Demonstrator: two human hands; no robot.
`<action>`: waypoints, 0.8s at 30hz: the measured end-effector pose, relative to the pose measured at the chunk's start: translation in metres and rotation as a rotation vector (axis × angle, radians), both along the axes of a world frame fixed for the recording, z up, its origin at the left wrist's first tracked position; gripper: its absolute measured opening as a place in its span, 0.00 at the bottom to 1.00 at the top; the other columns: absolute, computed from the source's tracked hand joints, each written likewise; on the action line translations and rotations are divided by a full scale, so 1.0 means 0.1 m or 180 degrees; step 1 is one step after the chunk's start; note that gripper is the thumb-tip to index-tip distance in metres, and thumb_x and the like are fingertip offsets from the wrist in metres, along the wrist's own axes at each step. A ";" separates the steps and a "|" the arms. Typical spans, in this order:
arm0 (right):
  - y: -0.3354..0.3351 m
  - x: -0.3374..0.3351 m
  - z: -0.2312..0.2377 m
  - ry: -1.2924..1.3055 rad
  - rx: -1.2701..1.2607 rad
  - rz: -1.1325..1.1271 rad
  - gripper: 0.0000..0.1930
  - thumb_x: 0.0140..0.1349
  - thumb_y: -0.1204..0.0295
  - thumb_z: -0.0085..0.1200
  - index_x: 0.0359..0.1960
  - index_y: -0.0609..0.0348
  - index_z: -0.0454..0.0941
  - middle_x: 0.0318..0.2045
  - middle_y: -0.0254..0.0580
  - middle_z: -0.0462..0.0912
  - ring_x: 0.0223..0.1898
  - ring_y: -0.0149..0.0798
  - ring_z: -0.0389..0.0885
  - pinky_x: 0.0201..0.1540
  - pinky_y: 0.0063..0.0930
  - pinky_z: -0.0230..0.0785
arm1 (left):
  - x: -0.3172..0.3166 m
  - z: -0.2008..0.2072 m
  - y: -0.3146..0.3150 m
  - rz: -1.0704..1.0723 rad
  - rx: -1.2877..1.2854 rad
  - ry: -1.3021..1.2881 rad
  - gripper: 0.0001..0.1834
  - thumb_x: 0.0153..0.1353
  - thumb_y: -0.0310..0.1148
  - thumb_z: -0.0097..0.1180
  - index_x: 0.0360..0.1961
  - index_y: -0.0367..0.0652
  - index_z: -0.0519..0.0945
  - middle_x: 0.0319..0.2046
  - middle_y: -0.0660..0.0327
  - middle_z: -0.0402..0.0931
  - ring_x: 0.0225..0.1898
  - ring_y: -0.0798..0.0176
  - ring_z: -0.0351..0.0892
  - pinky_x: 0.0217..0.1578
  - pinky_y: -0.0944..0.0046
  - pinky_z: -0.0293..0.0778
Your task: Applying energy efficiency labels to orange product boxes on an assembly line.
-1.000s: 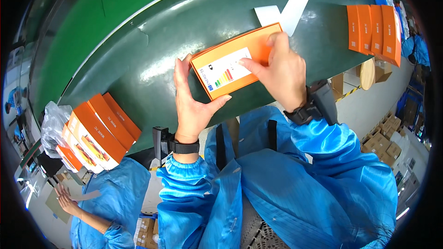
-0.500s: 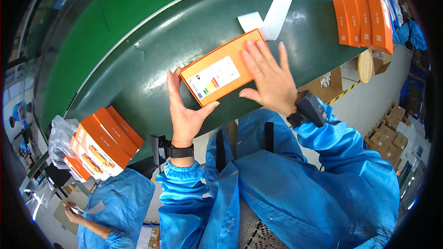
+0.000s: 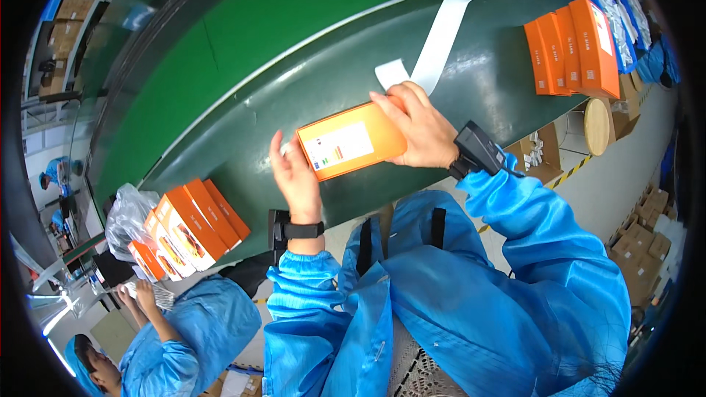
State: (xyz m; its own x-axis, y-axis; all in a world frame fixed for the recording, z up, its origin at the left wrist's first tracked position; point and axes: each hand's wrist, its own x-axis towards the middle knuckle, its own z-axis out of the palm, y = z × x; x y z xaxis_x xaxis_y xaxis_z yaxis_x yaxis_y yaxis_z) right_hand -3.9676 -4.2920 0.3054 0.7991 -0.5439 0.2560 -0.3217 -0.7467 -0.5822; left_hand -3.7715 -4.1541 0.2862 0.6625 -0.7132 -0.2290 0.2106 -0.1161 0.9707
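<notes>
An orange box [image 3: 382, 145] with a white label carrying coloured bars on its top face lies tilted in front of me at the green table [image 3: 257, 121]. My right hand [image 3: 423, 129] wraps round its right end, fingers over the far edge. At the box's left end is my left hand [image 3: 296, 180], its fingers spread and extended; whether they touch the box edge is hard to tell. Just beyond my right hand, a strip of white label tape [image 3: 441, 40] runs back across the table, with its loose end [image 3: 392, 73] curled near the box.
Orange boxes stand in a row at the far right [image 3: 573, 51], by a blue bin [image 3: 607, 18] of white packets. More orange boxes [image 3: 195, 224] and a clear plastic bag [image 3: 131, 217] sit at the left. A co-worker in blue [image 3: 187, 323] is at lower left. A carton [image 3: 540, 153] stands below the table's right edge.
My right hand has gone from lying flat on the box to gripping its right end. My left hand's thumb has come off the near edge. The view has shifted slightly.
</notes>
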 end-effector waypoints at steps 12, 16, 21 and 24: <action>-0.30 -1.48 1.08 -0.0114 -0.1152 -0.3123 0.50 0.34 0.61 0.70 0.60 0.68 0.57 0.48 0.58 0.61 0.51 0.60 0.59 0.54 0.49 0.59 | 0.13 -0.25 -0.09 -0.0096 0.0893 -0.1116 0.24 0.68 0.37 0.40 0.60 0.33 0.58 0.57 0.48 0.64 0.57 0.56 0.64 0.58 0.61 0.58; -0.38 -1.98 1.38 -0.0136 -0.1284 -0.3920 0.50 0.35 0.60 0.70 0.60 0.68 0.56 0.49 0.60 0.60 0.53 0.59 0.57 0.55 0.49 0.57 | 0.25 -0.57 -0.01 -0.0219 0.1041 -0.1192 0.25 0.67 0.35 0.43 0.59 0.31 0.57 0.54 0.50 0.65 0.54 0.59 0.66 0.55 0.62 0.62; -0.78 -2.54 1.53 -0.0108 -0.1397 -0.4901 0.51 0.36 0.58 0.70 0.60 0.69 0.54 0.48 0.62 0.61 0.52 0.58 0.57 0.56 0.46 0.55 | 0.37 -0.72 0.00 -0.0228 0.1195 -0.1350 0.24 0.66 0.34 0.43 0.59 0.31 0.58 0.54 0.48 0.65 0.54 0.57 0.67 0.54 0.61 0.63; -1.04 -2.77 1.49 -0.0034 -0.1025 -0.5366 0.52 0.37 0.55 0.70 0.60 0.71 0.54 0.49 0.62 0.61 0.52 0.56 0.59 0.56 0.44 0.56 | 0.23 -0.41 -0.19 -0.0054 0.1390 -0.1664 0.25 0.66 0.34 0.43 0.59 0.31 0.58 0.56 0.48 0.63 0.56 0.56 0.65 0.55 0.61 0.62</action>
State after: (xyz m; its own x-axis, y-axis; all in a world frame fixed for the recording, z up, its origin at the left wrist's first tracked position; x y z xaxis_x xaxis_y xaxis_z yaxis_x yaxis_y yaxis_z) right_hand -4.2450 -4.3959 0.4544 -0.5607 -0.6473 0.5164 -0.8122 0.3084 -0.4952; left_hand -3.7486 -4.1727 0.2448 0.7538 -0.6395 -0.1510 -0.2788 -0.5194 0.8077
